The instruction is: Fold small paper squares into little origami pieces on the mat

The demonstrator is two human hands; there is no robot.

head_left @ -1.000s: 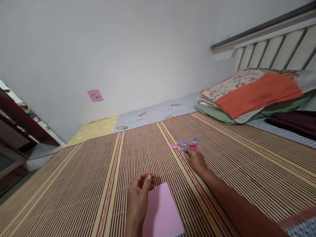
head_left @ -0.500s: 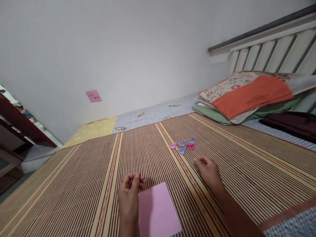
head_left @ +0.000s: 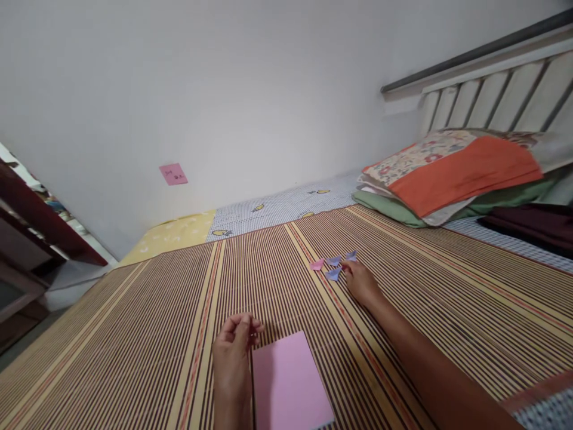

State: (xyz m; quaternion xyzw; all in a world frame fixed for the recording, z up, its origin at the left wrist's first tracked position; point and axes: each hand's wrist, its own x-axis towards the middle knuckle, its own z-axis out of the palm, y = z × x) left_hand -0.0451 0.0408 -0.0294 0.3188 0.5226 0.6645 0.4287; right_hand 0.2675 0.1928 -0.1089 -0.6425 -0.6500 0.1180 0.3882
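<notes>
My right hand (head_left: pixel 362 282) reaches out over the mat among small folded paper pieces. Its fingertips are pinched where a dark pink folded paper lay, and they cover that piece almost wholly. Around the fingertips lie a light pink folded paper (head_left: pixel 317 264) and bluish ones, among them a front folded paper (head_left: pixel 333 274) and a back folded paper (head_left: pixel 351 255). My left hand (head_left: pixel 233 352) hovers with curled fingers, thumb against the forefinger, and nothing shows between them. Just right of it lies a pad of pink paper (head_left: pixel 290 382), partly under its shadow.
A striped bamboo mat (head_left: pixel 147 334) covers the bed. Folded pillows and cloths (head_left: pixel 474 173) are stacked at the back right, beside a dark folded cloth (head_left: pixel 528 226). A pink note (head_left: pixel 173 174) is stuck on the wall (head_left: pixel 268 89). A white headboard (head_left: pixel 501 89) stands at right.
My right hand has moved forward and left from the bare mat to the folded papers, now covering the dark pink one. My left hand has stayed beside the pad.
</notes>
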